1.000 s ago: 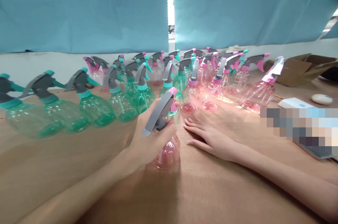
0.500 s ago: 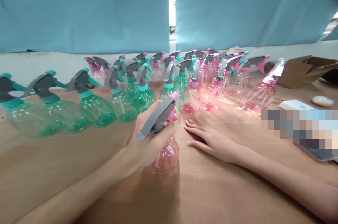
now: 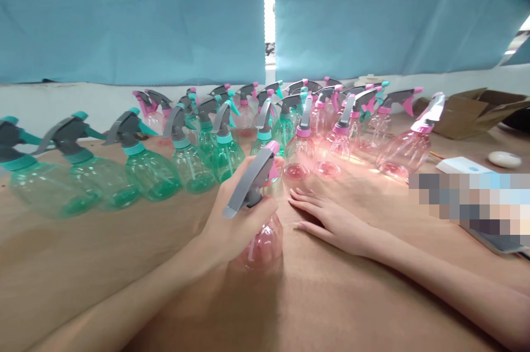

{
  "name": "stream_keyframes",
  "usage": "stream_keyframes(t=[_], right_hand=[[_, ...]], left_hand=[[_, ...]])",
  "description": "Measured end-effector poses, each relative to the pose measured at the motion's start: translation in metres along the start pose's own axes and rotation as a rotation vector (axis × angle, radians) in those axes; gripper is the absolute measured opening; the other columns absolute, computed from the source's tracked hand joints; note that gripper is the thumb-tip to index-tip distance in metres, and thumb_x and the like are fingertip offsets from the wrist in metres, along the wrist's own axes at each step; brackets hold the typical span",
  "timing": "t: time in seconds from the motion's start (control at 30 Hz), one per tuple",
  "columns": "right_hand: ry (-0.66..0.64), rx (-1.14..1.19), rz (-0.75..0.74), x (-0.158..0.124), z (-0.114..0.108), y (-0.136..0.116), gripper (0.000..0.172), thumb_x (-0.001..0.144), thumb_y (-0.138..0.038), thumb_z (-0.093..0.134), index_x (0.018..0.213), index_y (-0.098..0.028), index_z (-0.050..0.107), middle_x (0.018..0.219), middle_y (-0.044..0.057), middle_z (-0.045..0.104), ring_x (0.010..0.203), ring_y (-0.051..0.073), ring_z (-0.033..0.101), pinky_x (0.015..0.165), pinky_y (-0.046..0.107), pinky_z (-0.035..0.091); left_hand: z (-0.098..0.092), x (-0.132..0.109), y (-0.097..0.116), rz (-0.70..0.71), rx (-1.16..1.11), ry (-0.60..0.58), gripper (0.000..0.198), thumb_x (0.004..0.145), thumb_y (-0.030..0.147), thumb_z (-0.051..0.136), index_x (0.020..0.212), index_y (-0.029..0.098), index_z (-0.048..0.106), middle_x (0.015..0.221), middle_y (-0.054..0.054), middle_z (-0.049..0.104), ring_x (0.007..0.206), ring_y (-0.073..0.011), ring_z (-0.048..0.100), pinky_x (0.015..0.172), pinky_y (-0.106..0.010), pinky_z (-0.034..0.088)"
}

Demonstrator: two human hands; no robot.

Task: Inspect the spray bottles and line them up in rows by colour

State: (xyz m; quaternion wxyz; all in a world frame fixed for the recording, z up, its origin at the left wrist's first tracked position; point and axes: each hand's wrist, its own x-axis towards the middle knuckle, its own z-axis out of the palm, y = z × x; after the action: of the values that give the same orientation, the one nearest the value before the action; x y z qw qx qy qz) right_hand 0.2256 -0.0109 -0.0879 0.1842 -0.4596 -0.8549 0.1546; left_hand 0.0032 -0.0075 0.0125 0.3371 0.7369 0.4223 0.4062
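Note:
My left hand (image 3: 232, 211) is wrapped round the neck of a pink spray bottle (image 3: 263, 244) with a grey and pink trigger head, near the middle of the table. The fingers behind its neck are partly hidden. My right hand (image 3: 327, 216) lies flat on the tabletop with its fingers spread, holding nothing. Just beyond its fingertips stand a pink spray bottle (image 3: 298, 156) and another pink spray bottle (image 3: 337, 150). To the left of my left hand, a green spray bottle (image 3: 151, 172) stands in a row of several similar ones.
More green and pink spray bottles crowd the back of the wooden table (image 3: 124, 263). At the right are an open cardboard box (image 3: 470, 114), a white computer mouse (image 3: 504, 159) and a pixelated flat object (image 3: 476, 203). Blue blinds (image 3: 132, 20) hang behind.
The held pink spray bottle has shifted slightly, its trigger head a little further right and more upright. My right hand stays where it was.

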Motion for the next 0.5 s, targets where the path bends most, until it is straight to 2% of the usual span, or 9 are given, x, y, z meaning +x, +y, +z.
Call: stream_keyframes(t=[0.2,0.5], right_hand=[[0.003,0.000,0.009,0.0002,0.0000,-0.0002,0.061,0.095,-0.055,0.042,0.143,-0.019,0.044,0.148,0.011,0.043,0.139,0.030,0.035,0.113,0.052,0.031],[-0.010,-0.025,0.006,0.0002,-0.0004,-0.0001,0.062,0.096,-0.056,0.040,0.144,-0.017,0.043,0.149,0.011,0.042,0.139,0.029,0.035,0.113,0.051,0.030]], left_hand=[[0.0019,-0.0001,-0.0017,0.042,-0.003,-0.047,0.040,0.074,0.014,0.050,0.112,0.027,0.054,0.054,0.009,0.036,0.049,-0.0109,0.037,0.051,-0.025,0.032],[0.0029,0.0009,-0.0062,0.063,0.034,-0.037,0.033,0.076,0.016,0.050,0.107,0.025,0.057,0.069,0.004,0.054,0.053,-0.0104,0.042,0.052,-0.025,0.032]])
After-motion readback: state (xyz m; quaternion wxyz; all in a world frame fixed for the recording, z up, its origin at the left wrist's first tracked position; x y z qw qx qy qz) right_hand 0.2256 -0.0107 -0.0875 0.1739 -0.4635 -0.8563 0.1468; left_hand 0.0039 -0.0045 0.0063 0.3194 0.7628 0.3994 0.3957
